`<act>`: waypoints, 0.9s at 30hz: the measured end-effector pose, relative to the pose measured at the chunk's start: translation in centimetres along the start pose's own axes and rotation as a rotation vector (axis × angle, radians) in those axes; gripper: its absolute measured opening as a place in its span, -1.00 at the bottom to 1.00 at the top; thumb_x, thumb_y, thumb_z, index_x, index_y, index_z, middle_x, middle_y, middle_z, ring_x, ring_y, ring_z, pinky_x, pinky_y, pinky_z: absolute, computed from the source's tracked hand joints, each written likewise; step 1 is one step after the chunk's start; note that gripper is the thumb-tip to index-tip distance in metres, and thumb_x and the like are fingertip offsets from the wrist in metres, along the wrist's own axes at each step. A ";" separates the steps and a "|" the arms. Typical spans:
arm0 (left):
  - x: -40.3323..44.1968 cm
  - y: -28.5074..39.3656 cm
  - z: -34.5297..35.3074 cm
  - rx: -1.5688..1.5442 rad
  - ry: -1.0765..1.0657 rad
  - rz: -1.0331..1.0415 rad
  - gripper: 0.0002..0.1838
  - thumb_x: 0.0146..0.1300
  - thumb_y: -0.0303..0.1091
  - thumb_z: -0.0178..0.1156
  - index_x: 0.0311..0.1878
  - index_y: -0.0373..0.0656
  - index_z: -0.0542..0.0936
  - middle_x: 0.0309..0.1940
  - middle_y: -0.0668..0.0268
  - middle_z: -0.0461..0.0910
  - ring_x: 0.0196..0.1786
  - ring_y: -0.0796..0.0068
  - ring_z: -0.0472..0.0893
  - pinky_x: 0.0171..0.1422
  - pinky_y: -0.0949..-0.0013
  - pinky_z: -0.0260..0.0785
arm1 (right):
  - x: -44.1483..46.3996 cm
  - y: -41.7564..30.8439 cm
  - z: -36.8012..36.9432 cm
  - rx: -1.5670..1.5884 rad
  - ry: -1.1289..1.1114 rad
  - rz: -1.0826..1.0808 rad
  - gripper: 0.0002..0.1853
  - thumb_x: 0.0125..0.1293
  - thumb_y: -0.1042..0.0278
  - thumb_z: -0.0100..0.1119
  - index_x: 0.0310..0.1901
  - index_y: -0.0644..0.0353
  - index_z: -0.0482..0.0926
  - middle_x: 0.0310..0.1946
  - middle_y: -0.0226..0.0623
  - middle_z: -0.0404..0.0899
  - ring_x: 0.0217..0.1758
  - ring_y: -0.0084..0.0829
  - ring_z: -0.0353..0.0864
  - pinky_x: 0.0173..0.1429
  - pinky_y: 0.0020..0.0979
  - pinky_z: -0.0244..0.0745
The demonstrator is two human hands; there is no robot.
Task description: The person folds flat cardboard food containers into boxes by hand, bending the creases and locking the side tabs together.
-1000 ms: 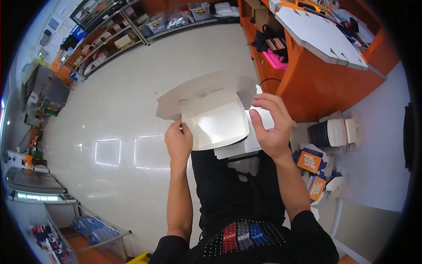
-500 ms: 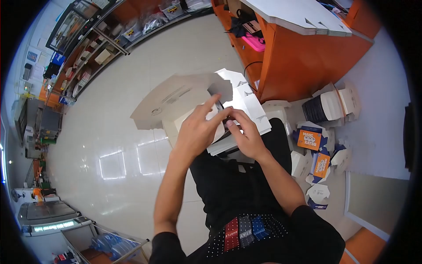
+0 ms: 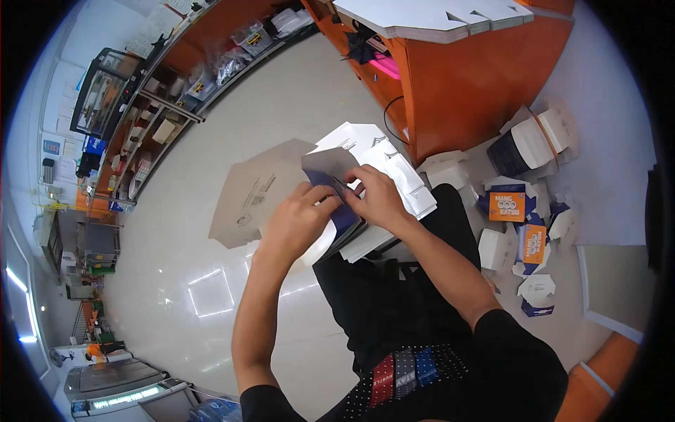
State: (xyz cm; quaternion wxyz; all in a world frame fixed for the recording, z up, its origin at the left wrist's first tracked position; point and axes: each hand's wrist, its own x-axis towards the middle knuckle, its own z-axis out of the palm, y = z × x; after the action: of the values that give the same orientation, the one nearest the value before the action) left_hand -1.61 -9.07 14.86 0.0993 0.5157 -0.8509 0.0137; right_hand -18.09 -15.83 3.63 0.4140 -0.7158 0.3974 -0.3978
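A partly folded paperboard takeaway box (image 3: 256, 193) is between my hands, its printed pale panel spread out to the left and a dark blue side raised. My left hand (image 3: 299, 219) has its fingers closed over the dark blue side. Opposite it, my right hand (image 3: 378, 199) pinches the edge of the same side with curled fingers; the exact contact of the fingertips is partly hidden. Under the box, a pile of flat white box blanks (image 3: 397, 172) rests by my lap, above my black-clothed leg (image 3: 450, 221).
At the right, folded boxes with orange labels (image 3: 508, 207) lie on the floor near a banded bundle of nested boxes (image 3: 524, 151). An orange counter (image 3: 464, 91) carries stacked white blanks (image 3: 429, 17). Shelves (image 3: 169, 116) line the far left.
The box has turned, so its dark blue side now shows between my hands. My left hand has moved from extended fingers to a curled grip on it. The view has shifted slightly.
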 end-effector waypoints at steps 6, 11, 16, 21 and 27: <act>1.0 -0.3 0.6 -0.037 -0.087 -0.003 -0.69 -0.01 -0.66 0.27 -0.18 -0.15 0.77 -0.12 0.32 0.75 -0.07 0.24 0.67 0.07 0.19 0.60 | 0.2 0.8 0.5 -0.117 0.045 -0.123 -0.78 0.19 0.51 0.32 -0.11 0.18 0.73 -0.16 -0.23 0.70 -0.25 -0.18 0.75 -0.11 -0.24 0.65; 2.0 -0.4 0.8 -0.087 -0.186 -0.015 -0.70 0.00 -0.65 0.27 -0.18 -0.17 0.77 -0.20 0.27 0.75 -0.07 0.18 0.68 0.09 0.17 0.59 | 0.3 1.1 0.4 -0.203 0.029 -0.130 -0.78 0.21 0.48 0.28 -0.10 0.16 0.75 -0.15 -0.27 0.70 -0.21 -0.10 0.74 -0.07 -0.16 0.67; 2.7 -0.9 1.8 -0.182 -0.295 -0.060 -0.69 0.01 -0.65 0.26 -0.15 -0.17 0.78 -0.18 0.22 0.75 -0.04 0.11 0.68 0.11 0.11 0.57 | 0.3 0.9 0.0 -0.204 -0.040 -0.107 -0.77 0.21 0.39 0.28 -0.09 0.11 0.75 -0.15 -0.21 0.69 -0.11 -0.03 0.74 -0.03 -0.05 0.66; 1.8 -0.6 2.2 -0.216 -0.184 -0.101 -0.70 0.17 -0.60 0.26 -0.03 -0.17 0.75 0.10 0.13 0.69 0.10 0.06 0.67 0.21 0.10 0.55 | 0.6 2.1 -0.6 -0.104 -0.127 -0.147 -0.83 0.23 0.39 0.25 -0.16 0.18 0.70 -0.19 -0.13 0.67 -0.12 0.04 0.70 -0.04 -0.04 0.63; -0.9 4.3 1.1 -0.403 -0.045 -0.265 -0.68 0.23 -0.47 0.39 0.06 -0.16 0.69 0.45 -0.05 0.39 0.28 -0.10 0.57 0.27 0.05 0.55 | 1.2 1.6 -2.6 -0.085 -0.284 -0.209 -0.81 0.21 0.48 0.24 -0.14 0.26 0.71 -0.19 -0.07 0.66 -0.16 0.04 0.68 -0.07 -0.12 0.60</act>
State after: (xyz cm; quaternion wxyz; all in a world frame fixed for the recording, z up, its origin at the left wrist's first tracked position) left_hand -5.19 -6.37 13.96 0.1821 0.5928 -0.7633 -0.1810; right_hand -20.36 -18.21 3.36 0.3918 -0.8191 0.2747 -0.3164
